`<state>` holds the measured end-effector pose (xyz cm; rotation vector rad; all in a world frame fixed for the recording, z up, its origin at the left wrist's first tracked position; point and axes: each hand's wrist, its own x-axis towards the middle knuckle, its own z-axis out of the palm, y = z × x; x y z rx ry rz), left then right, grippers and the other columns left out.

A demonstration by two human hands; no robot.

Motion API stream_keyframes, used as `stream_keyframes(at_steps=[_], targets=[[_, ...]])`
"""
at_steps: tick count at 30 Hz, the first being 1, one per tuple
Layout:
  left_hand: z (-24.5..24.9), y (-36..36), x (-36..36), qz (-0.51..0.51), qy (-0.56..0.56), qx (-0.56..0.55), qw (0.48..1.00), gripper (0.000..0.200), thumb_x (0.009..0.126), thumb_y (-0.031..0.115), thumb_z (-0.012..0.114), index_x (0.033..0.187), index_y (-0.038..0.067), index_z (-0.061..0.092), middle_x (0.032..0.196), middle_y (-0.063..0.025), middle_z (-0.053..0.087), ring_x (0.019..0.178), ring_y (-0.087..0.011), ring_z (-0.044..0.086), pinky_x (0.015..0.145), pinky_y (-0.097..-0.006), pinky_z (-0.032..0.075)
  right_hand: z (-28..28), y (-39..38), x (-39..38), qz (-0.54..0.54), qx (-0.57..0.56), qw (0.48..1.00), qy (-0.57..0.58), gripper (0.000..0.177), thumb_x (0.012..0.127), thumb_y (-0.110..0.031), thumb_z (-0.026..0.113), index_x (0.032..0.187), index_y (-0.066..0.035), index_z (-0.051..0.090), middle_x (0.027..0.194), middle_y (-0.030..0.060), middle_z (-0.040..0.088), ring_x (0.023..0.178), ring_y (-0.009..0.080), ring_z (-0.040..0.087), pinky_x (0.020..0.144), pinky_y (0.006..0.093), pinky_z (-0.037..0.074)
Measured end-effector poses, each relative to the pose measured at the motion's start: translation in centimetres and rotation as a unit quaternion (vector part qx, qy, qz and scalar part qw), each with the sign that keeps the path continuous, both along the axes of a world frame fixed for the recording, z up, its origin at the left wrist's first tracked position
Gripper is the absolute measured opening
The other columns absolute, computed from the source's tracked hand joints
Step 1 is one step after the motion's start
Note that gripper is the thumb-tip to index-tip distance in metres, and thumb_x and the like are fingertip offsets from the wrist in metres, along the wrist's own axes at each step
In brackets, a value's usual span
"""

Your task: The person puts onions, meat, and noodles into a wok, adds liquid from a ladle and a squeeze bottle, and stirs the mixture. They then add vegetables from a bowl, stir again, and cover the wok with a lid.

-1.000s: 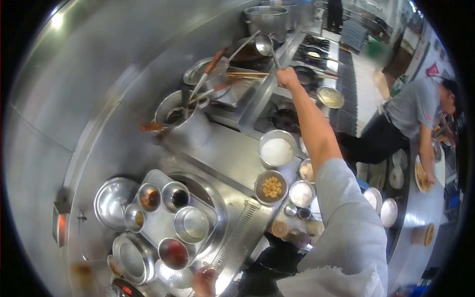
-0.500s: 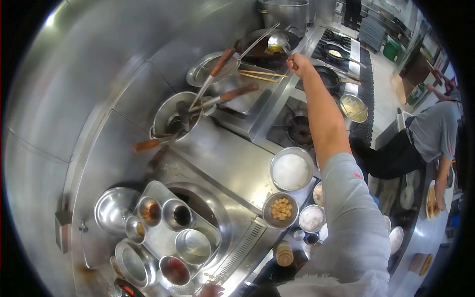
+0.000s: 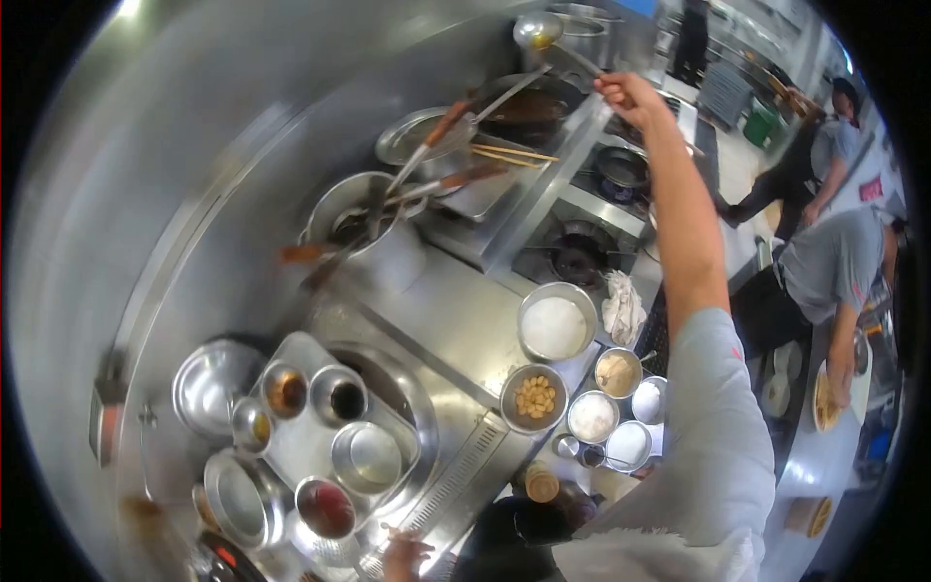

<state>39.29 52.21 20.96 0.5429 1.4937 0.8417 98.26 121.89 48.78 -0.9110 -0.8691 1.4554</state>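
My right hand (image 3: 621,94) is stretched far forward and is closed on the long handle of a steel ladle (image 3: 536,29). The ladle's bowl hangs raised above and just beyond a dark wok (image 3: 524,105) that holds brown liquid. My left hand (image 3: 402,556) is low at the bottom of the view, by the counter's front edge beside a perforated drain strip (image 3: 456,485). Its grip is too small and blurred to read. My grey-sleeved right arm crosses over several small bowls.
A pot (image 3: 364,218) holds wooden-handled ladles. A tray (image 3: 310,441) carries several sauce bowls. Nearby are a bowl of white powder (image 3: 555,327), a bowl of pale nuts (image 3: 533,396), a cloth (image 3: 621,306) and a burner (image 3: 577,254). Two co-workers (image 3: 834,262) stand at the right.
My right hand has lifted the ladle out of the wok and carried it higher and slightly right. My left hand stays at the counter's front edge.
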Motion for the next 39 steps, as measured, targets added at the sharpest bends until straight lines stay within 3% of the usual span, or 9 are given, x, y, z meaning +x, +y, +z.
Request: stream_keyframes(at_steps=[2,6,11,13,27,31,32,34,39], targets=[[0.9,1.2,0.0,0.136,-0.138,-0.045,0.980,0.030,0.098,0.027,0.052,0.118,0.005,0.058,0.100,-0.0117,0.062,0.085,-0.0265,0.068,0.070,-0.0343,0.053,2.8,-2.9,-1.6,0.027,-0.001,0.999,0.028,0.009,0.096,-0.001,0.049,0.100,0.006,0.053,0.085,0.0063,0.053,0.051,-0.0003,0.033,0.037,0.0135,0.022],[3.3,-1.0,0.4,0.041,0.122,0.096,0.987,0.044,0.103,0.038,0.044,0.118,-0.001,0.058,0.090,-0.0121,0.067,0.081,-0.0197,0.068,0.068,-0.0278,0.053,5.5,-9.7,-7.5,0.211,0.024,0.975,0.057,0.018,0.096,-0.003,0.052,0.108,0.009,0.053,0.084,0.0050,0.055,0.050,-0.0014,0.036,0.035,0.0133,0.024],[4.1,-8.9,-2.8,0.113,0.050,0.097,0.988,0.046,0.100,0.042,0.051,0.123,0.003,0.059,0.089,-0.0097,0.066,0.086,-0.0160,0.064,0.077,-0.0290,0.051,6.6,-22.2,-24.4,0.121,0.038,0.991,0.031,0.041,0.099,-0.009,0.050,0.134,0.010,0.043,0.099,0.0121,0.061,0.039,-0.0005,0.030,0.030,0.0142,0.020],[3.8,-12.6,-3.9,0.196,-0.031,0.098,0.975,0.043,0.099,0.041,0.052,0.122,0.005,0.060,0.089,-0.0077,0.066,0.085,-0.0150,0.063,0.078,-0.0285,0.050,5.7,-24.2,-28.5,0.482,-0.019,0.867,0.121,0.050,0.103,-0.009,0.040,0.147,0.005,0.022,0.100,0.0130,0.055,0.051,0.0052,0.042,0.032,0.0180,0.024],[3.1,-49.6,-9.3,0.417,-0.038,0.171,0.892,0.031,0.102,0.028,0.051,0.114,0.002,0.063,0.074,-0.0023,0.060,0.074,-0.0131,0.063,0.071,-0.0249,0.049,-11.9,-76.3,-77.2,0.707,-0.348,0.600,0.140,0.044,0.096,-0.004,0.047,0.134,0.014,0.035,0.092,0.0096,0.054,0.054,0.0049,0.048,0.038,0.0179,0.039],[4.3,-59.9,-8.6,0.551,-0.032,0.170,0.816,0.033,0.102,0.030,0.051,0.113,0.002,0.063,0.072,-0.0033,0.060,0.074,-0.0144,0.063,0.073,-0.0257,0.049,-16.8,-87.8,-87.2,0.646,0.086,0.711,-0.264,0.041,0.088,-0.009,0.058,0.126,0.005,0.053,0.081,0.0117,0.062,0.062,0.0175,0.059,0.051,0.0311,0.051],[4.0,-62.1,-8.3,0.555,-0.031,0.171,0.813,0.033,0.102,0.030,0.051,0.113,0.002,0.063,0.072,-0.0033,0.060,0.074,-0.0144,0.063,0.073,-0.0257,0.049,-18.3,-89.8,-88.9,0.650,0.088,0.707,-0.264,0.041,0.088,-0.009,0.058,0.126,0.005,0.053,0.081,0.0117,0.062,0.062,0.0175,0.059,0.051,0.0311,0.051],[3.0,-66.0,-7.2,0.635,-0.001,0.165,0.755,0.034,0.101,0.031,0.052,0.114,0.001,0.062,0.070,-0.0039,0.059,0.074,-0.0156,0.063,0.074,-0.0277,0.050,-21.9,-93.0,-91.5,0.381,0.574,0.585,-0.428,0.044,0.082,-0.008,0.060,0.124,0.005,0.055,0.090,0.0209,0.066,0.080,0.0347,0.066,0.073,0.0422,0.054],[1.7,-72.5,-4.2,0.755,0.003,0.170,0.633,0.036,0.101,0.032,0.052,0.115,-0.001,0.061,0.065,-0.0043,0.059,0.074,-0.0198,0.064,0.074,-0.0315,0.049,-25.9,-100.5,-95.5,0.377,0.607,0.538,-0.447,0.046,0.080,-0.006,0.057,0.126,0.003,0.054,0.097,0.0287,0.065,0.094,0.0439,0.063,0.083,0.0473,0.052]])
